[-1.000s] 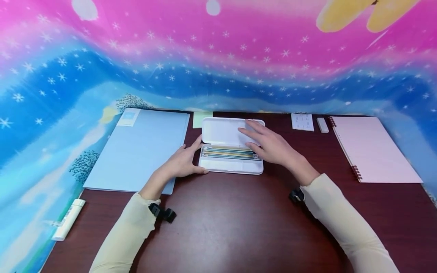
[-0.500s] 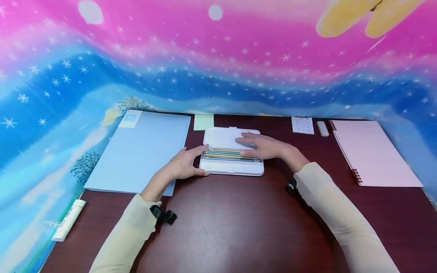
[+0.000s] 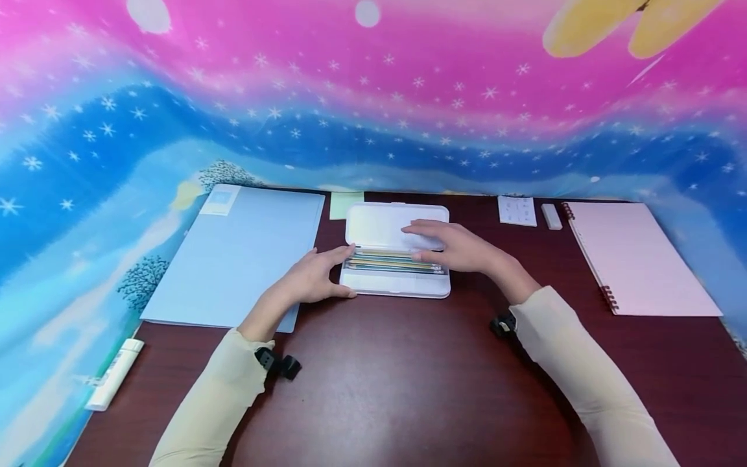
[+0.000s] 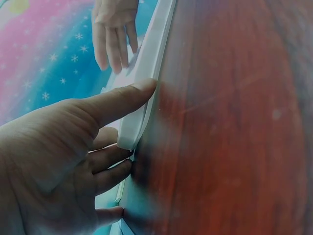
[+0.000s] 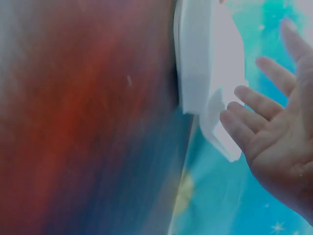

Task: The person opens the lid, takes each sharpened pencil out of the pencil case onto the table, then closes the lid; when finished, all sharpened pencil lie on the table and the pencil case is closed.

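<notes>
A white pencil case (image 3: 397,285) lies with its lid (image 3: 373,224) swung back, tilted up behind it. Several yellow and green pencils (image 3: 385,262) lie lengthwise in its far part, with the near strip bare. My left hand (image 3: 312,277) grips the left end, its thumb on the near wall in the left wrist view and its fingers round the end. Over the right side, my right hand (image 3: 467,248) reaches in front of the lid, partly hiding it and the pencil ends. Its fingers (image 5: 257,103) are extended and spread in the right wrist view, with nothing held.
A light blue folder (image 3: 245,259) lies left of the case, partly under my left hand. Green paper (image 3: 344,205) is behind. To the right are a small white paper pad (image 3: 517,211), an eraser (image 3: 551,216) and a pink spiral notebook (image 3: 642,259). A white tube (image 3: 117,376) lies far left.
The lid dropped flatter half a second ago and now stands tilted up again. My right hand came down and slightly left from the lid's top edge. My left hand stays at the case's end.
</notes>
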A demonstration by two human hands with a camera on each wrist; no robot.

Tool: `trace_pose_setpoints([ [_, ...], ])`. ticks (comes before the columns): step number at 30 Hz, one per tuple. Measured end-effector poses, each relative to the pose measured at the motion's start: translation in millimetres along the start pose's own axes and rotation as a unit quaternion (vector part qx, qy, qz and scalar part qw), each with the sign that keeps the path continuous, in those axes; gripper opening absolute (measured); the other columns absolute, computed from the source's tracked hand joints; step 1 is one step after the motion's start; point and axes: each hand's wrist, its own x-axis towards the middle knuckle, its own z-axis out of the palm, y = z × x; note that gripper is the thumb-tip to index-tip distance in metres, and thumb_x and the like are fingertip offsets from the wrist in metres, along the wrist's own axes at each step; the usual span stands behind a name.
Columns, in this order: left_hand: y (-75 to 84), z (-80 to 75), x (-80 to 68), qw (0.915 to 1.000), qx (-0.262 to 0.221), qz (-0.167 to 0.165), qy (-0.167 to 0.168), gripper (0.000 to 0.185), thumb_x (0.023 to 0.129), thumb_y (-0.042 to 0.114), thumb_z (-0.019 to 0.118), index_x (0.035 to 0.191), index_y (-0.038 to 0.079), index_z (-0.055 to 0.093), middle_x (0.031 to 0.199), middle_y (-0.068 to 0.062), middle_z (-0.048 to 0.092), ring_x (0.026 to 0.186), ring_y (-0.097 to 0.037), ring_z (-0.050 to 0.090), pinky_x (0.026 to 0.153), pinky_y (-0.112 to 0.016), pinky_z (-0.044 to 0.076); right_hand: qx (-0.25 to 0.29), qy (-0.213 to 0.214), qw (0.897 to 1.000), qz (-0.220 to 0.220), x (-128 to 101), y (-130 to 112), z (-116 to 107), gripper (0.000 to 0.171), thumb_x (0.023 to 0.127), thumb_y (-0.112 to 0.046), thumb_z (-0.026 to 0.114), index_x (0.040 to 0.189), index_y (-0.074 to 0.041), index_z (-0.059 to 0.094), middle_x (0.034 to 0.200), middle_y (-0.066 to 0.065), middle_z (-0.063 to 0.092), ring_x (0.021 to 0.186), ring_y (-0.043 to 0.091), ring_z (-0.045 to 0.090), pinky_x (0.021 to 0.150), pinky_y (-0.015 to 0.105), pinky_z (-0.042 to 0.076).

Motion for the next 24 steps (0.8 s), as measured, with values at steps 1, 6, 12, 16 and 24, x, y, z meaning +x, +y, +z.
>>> trace_pose_setpoints([
  [1, -0.2, -0.2, 0.1, 1.0, 0.0, 0.001, 0.0, 0.098, 0.084, 0.047, 0.08, 0.161, 0.015, 0.029, 0.164, -0.01, 0.037, 0.151, -0.028, 0.038, 0.128, -0.058, 0.014, 0.004, 0.013, 1.0, -0.005, -3, -3, 0, 0.058, 0.098, -0.045, 0.065, 0.15, -0.024, 0.053, 0.156, 0.006, 0.048, 0.145, 0.027, 0.046, 0.116, 0.052, 0.042],
  [6, -0.6, -0.8, 0.5, 1.0, -0.004, 0.004, -0.001, 0.097, 0.085, 0.046, 0.08, 0.161, 0.015, 0.029, 0.164, -0.011, 0.036, 0.151, -0.029, 0.037, 0.128, -0.058, 0.013, 0.005, 0.046, 0.999, 0.002, -13, -12, 3, 0.036, 0.094, -0.026, 0.074, 0.128, -0.016, 0.072, 0.119, 0.001, 0.075, 0.095, 0.017, 0.068, 0.084, 0.039, 0.058],
  [12, -0.7, -1.1, 0.6, 1.0, -0.009, 0.0, 0.004, 0.098, 0.084, 0.045, 0.081, 0.161, 0.014, 0.029, 0.164, -0.012, 0.036, 0.151, -0.029, 0.037, 0.128, -0.059, 0.013, -0.031, 0.007, 0.999, 0.034, -11, -16, 7, 0.025, 0.093, -0.015, 0.074, 0.118, -0.016, 0.077, 0.104, 0.0, 0.077, 0.079, 0.014, 0.059, 0.074, 0.032, 0.051],
  [16, -0.3, -1.1, 1.9, 0.9999, -0.01, 0.002, 0.002, 0.097, 0.085, 0.046, 0.08, 0.161, 0.014, 0.029, 0.164, -0.012, 0.036, 0.151, -0.029, 0.037, 0.128, -0.058, 0.013, -0.06, 0.0, 0.998, 0.036, -5, -16, 12, 0.021, 0.093, -0.009, 0.071, 0.111, -0.015, 0.079, 0.102, 0.0, 0.076, 0.08, 0.016, 0.058, 0.076, 0.033, 0.049],
  [24, -0.8, -1.5, 0.1, 0.9999, -0.012, -0.003, -0.003, 0.097, 0.084, 0.044, 0.081, 0.161, 0.015, 0.029, 0.164, -0.012, 0.037, 0.151, -0.029, 0.037, 0.128, -0.058, 0.012, -0.071, -0.006, 0.997, 0.025, 0, -17, 18, 0.015, 0.092, -0.007, 0.073, 0.102, -0.016, 0.079, 0.086, -0.001, 0.065, 0.079, 0.017, 0.054, 0.073, 0.032, 0.045],
])
